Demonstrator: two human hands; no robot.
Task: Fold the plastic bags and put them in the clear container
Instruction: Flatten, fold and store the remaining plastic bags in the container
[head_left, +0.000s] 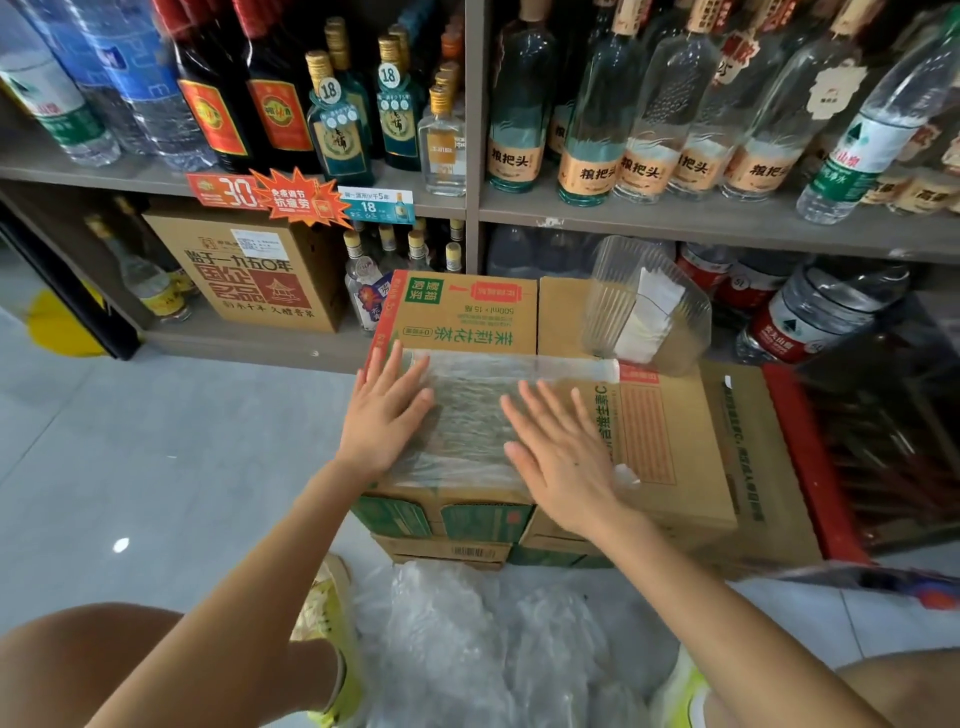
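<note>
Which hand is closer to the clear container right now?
Right. The right hand lies flat on the plastic bag short of the clear container; the left hand presses the bag's left end, farther off.

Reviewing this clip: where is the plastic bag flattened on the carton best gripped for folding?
Likely its far right corner, pinched from the right: the plastic bag lies flat on the carton under the left hand and right hand, and that corner is uncovered.

Both hands, left (383, 415) and right (558, 449), are pressing flat on a plastic bag (465, 415) spread over a carton (670, 447), while a clear container (647, 306) is lying tilted beyond and loose bags (483, 644) are piling on the floor.
</note>
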